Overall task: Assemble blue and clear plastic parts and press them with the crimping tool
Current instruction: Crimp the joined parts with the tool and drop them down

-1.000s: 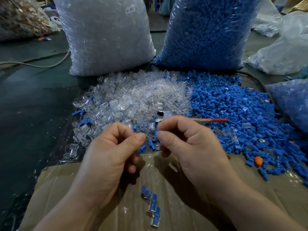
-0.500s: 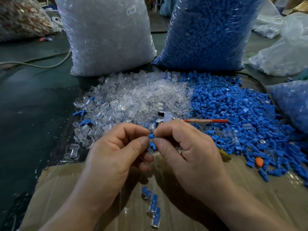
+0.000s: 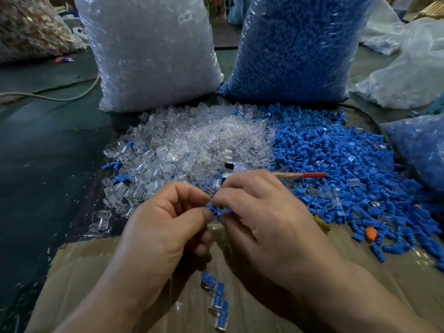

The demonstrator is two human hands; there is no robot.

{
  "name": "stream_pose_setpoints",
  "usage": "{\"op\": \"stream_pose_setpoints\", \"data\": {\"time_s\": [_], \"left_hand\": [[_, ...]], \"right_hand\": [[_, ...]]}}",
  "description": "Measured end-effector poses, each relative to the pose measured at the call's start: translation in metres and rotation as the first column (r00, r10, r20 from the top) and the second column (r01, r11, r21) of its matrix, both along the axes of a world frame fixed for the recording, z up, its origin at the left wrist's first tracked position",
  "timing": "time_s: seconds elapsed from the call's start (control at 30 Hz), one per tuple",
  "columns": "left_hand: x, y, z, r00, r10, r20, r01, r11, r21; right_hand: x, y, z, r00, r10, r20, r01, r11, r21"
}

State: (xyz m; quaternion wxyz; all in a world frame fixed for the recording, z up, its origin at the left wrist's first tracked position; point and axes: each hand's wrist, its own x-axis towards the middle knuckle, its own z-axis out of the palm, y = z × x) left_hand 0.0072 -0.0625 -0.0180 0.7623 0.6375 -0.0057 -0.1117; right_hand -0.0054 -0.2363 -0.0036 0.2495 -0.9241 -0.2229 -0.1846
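Blue part (image 3: 216,209) – small, ridged, blurred – pinched betw. both hands' fingertips.

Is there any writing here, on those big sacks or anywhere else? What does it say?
"SJ-017": on a small white sticker near the top of the bag of clear parts.
No other text shows; the bag of blue parts has no visible label.

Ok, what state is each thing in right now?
left hand, pinching the blue part
right hand, pinching the same part
blue part, held between both hands' fingertips
crimping tool, lying untouched on the loose parts
assembled pieces, lying in a row on the cardboard
clear-parts bag, upright
blue-parts bag, upright
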Motion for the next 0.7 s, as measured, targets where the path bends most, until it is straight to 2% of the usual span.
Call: {"op": "stream_pose_setpoints", "data": {"time_s": [0.07, 0.13, 0.2, 0.27, 0.37, 0.53, 0.6, 0.7], "left_hand": [[0.0, 0.0, 0.002, 0.999, 0.044, -0.017, -0.044, 0.999, -0.003], [0.0, 0.002, 0.005, 0.998, 0.061, -0.006, -0.061, 0.998, 0.002], [0.001, 0.001, 0.007, 0.999, 0.053, -0.01, -0.053, 0.999, 0.002], [0.0, 0.001, 0.007, 0.998, 0.035, -0.047, -0.036, 0.999, -0.02], [0.001, 0.001, 0.006, 0.996, 0.039, -0.076, -0.042, 0.999, -0.027], [0.004, 0.003, 0.004, 0.994, 0.078, -0.07, -0.08, 0.997, -0.023], [0.005, 0.004, 0.003, 0.994, 0.101, -0.038, -0.101, 0.995, 0.003], [0.007, 0.006, 0.003, 0.991, 0.135, -0.01, -0.134, 0.991, 0.027]], "right_hand": [[0.004, -0.013, 0.004, 0.976, -0.214, -0.032, 0.206, 0.965, -0.159], [0.009, -0.029, 0.008, 0.902, -0.409, -0.139, 0.344, 0.875, -0.339], [0.014, -0.04, 0.006, 0.852, -0.482, -0.206, 0.338, 0.805, -0.487], [0.018, -0.042, 0.002, 0.852, -0.476, -0.218, 0.303, 0.788, -0.536], [0.023, -0.041, 0.003, 0.858, -0.471, -0.206, 0.303, 0.786, -0.539], [0.025, -0.042, 0.006, 0.861, -0.483, -0.16, 0.369, 0.81, -0.456], [0.022, -0.042, 0.012, 0.872, -0.467, -0.148, 0.384, 0.839, -0.386], [0.012, -0.035, 0.023, 0.921, -0.354, -0.16, 0.297, 0.908, -0.295]]}}
